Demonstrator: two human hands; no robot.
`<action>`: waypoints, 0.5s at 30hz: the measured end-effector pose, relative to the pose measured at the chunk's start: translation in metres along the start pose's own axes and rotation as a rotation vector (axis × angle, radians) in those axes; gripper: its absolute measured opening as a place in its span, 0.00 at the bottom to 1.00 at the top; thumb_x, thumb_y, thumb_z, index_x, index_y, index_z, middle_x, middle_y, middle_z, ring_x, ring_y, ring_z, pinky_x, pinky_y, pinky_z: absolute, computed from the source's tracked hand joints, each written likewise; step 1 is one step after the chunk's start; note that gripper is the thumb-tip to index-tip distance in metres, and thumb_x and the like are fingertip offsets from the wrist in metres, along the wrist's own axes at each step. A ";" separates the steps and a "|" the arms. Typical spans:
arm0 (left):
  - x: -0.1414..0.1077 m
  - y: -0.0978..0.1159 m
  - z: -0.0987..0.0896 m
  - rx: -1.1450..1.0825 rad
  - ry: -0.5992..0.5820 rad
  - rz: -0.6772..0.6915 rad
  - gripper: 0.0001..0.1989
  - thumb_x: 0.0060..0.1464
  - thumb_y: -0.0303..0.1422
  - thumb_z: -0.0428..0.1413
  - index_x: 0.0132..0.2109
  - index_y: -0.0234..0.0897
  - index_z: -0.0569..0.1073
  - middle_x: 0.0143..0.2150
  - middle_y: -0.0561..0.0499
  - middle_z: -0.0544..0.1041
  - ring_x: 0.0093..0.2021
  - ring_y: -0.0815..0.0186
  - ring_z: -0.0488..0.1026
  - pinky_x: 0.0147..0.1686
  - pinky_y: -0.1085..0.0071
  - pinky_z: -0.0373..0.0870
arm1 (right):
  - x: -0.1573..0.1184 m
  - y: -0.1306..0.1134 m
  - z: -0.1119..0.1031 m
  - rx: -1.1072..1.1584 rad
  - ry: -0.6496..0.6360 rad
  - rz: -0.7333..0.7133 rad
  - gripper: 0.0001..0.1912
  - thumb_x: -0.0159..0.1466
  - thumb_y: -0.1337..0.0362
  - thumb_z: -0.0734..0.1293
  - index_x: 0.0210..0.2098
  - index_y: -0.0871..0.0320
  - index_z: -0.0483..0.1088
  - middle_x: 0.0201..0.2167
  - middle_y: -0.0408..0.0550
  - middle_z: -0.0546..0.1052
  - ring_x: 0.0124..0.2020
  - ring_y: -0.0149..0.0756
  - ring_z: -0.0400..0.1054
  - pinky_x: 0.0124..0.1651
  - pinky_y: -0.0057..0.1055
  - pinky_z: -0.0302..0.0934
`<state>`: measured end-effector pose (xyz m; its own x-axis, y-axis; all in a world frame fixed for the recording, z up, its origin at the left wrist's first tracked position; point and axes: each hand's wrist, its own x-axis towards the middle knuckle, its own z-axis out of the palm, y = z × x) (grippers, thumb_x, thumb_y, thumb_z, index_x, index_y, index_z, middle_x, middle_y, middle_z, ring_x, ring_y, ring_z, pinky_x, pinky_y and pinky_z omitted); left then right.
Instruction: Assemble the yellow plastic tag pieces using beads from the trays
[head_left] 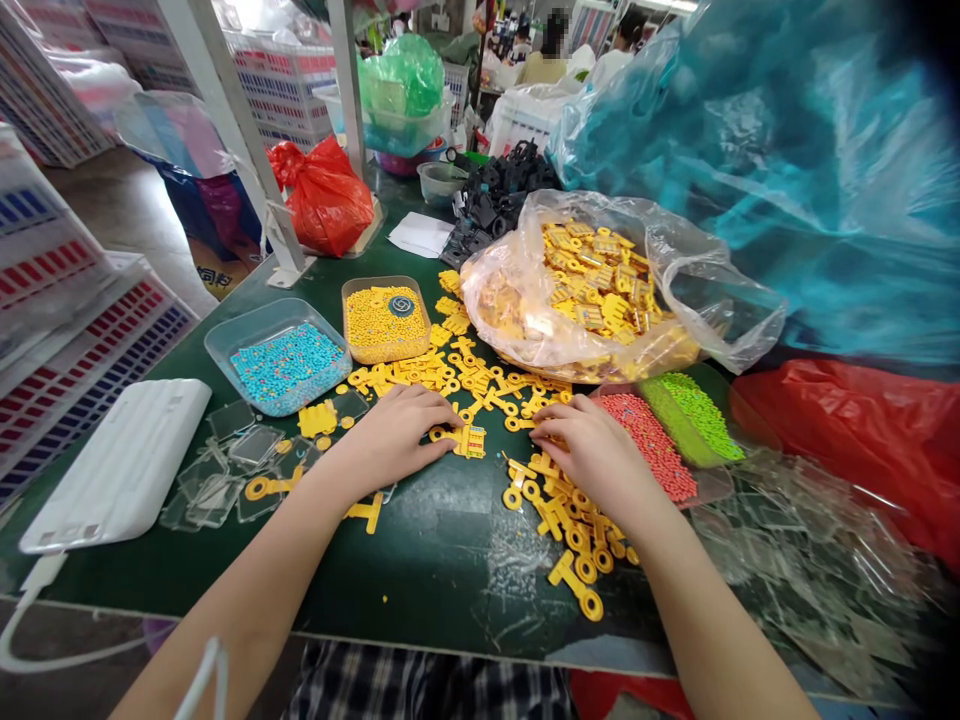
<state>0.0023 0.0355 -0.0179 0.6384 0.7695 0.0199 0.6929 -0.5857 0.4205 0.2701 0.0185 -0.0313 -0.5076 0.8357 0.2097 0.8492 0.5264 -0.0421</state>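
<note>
Between the thumb and fingers of my left hand [397, 430] is a small yellow plastic piece [472, 441] with rows of coloured beads in it, held low over the green table. My right hand [589, 445] is closed at the edge of the loose yellow parts, its fingertips bent together; whether they pinch something I cannot make out. Loose yellow ring-ended parts [577, 535] lie under and in front of that hand. More yellow parts [457, 370] spread between and beyond both hands. A tray of red beads [649, 440] and green beads [694, 415] is right of my right hand.
Left stand a tub of blue beads [289, 360], a tub of yellow beads [382, 320] and a white power bank [120, 465]. Clear plastic squares [225, 475] lie nearby, more sheets [817, 560] at right. Behind are an open bag of yellow parts [600, 280] and black parts [499, 200].
</note>
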 end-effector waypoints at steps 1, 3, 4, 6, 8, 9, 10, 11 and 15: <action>0.000 0.000 0.000 -0.001 -0.001 -0.004 0.10 0.61 0.34 0.57 0.48 0.40 0.77 0.48 0.48 0.79 0.52 0.55 0.72 0.53 0.57 0.64 | 0.000 0.000 0.000 -0.019 -0.002 -0.005 0.09 0.64 0.69 0.68 0.30 0.53 0.78 0.36 0.47 0.81 0.37 0.42 0.64 0.37 0.40 0.60; 0.000 0.000 0.001 -0.001 0.003 -0.005 0.10 0.61 0.34 0.57 0.49 0.40 0.77 0.48 0.48 0.79 0.52 0.55 0.72 0.53 0.57 0.64 | 0.002 0.000 -0.002 -0.059 -0.007 -0.011 0.08 0.64 0.68 0.67 0.30 0.54 0.77 0.36 0.48 0.80 0.37 0.43 0.64 0.38 0.40 0.59; 0.000 -0.001 0.001 0.000 0.006 -0.002 0.10 0.61 0.35 0.57 0.49 0.40 0.77 0.48 0.48 0.79 0.52 0.55 0.72 0.53 0.57 0.64 | 0.003 -0.001 -0.003 -0.074 -0.010 -0.018 0.08 0.65 0.68 0.67 0.31 0.54 0.77 0.36 0.49 0.80 0.38 0.43 0.64 0.38 0.40 0.59; 0.000 -0.001 0.002 0.006 0.012 0.006 0.11 0.62 0.35 0.56 0.49 0.40 0.77 0.48 0.48 0.79 0.51 0.55 0.72 0.53 0.58 0.64 | 0.005 -0.003 -0.005 -0.072 -0.011 -0.051 0.07 0.65 0.68 0.67 0.32 0.56 0.76 0.37 0.49 0.79 0.40 0.44 0.65 0.40 0.39 0.59; 0.000 -0.001 0.002 0.009 0.015 0.015 0.11 0.62 0.35 0.56 0.49 0.40 0.77 0.48 0.48 0.79 0.51 0.55 0.72 0.53 0.58 0.64 | 0.008 -0.010 -0.006 -0.015 0.006 -0.117 0.07 0.66 0.67 0.66 0.34 0.56 0.76 0.38 0.49 0.78 0.41 0.43 0.65 0.41 0.38 0.60; 0.000 -0.001 0.002 0.010 0.013 0.016 0.11 0.62 0.35 0.56 0.49 0.40 0.77 0.48 0.48 0.79 0.51 0.55 0.71 0.53 0.58 0.64 | 0.010 -0.014 -0.006 0.029 0.021 -0.155 0.07 0.67 0.67 0.65 0.35 0.56 0.76 0.38 0.48 0.78 0.41 0.42 0.65 0.42 0.37 0.60; 0.000 -0.001 0.002 0.009 0.009 0.015 0.11 0.62 0.35 0.56 0.49 0.40 0.77 0.48 0.48 0.79 0.52 0.55 0.71 0.53 0.57 0.64 | 0.011 -0.020 -0.006 0.075 0.039 -0.189 0.08 0.68 0.67 0.64 0.37 0.56 0.76 0.38 0.48 0.78 0.41 0.40 0.65 0.43 0.36 0.60; 0.000 0.000 0.001 0.008 0.005 0.014 0.11 0.62 0.35 0.56 0.49 0.40 0.77 0.48 0.48 0.79 0.52 0.55 0.71 0.54 0.57 0.63 | 0.012 -0.026 -0.006 0.112 0.061 -0.217 0.08 0.69 0.66 0.63 0.38 0.56 0.75 0.38 0.47 0.78 0.41 0.39 0.66 0.43 0.35 0.60; 0.000 0.003 0.000 0.011 0.006 0.025 0.10 0.62 0.34 0.55 0.48 0.40 0.77 0.49 0.48 0.78 0.53 0.55 0.71 0.54 0.57 0.63 | 0.013 -0.045 0.000 0.146 0.108 -0.263 0.10 0.71 0.65 0.62 0.40 0.55 0.75 0.37 0.46 0.79 0.40 0.37 0.66 0.43 0.34 0.60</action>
<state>0.0046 0.0333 -0.0166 0.6534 0.7561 0.0361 0.6805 -0.6076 0.4096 0.2252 0.0057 -0.0270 -0.6821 0.6505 0.3340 0.6568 0.7458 -0.1113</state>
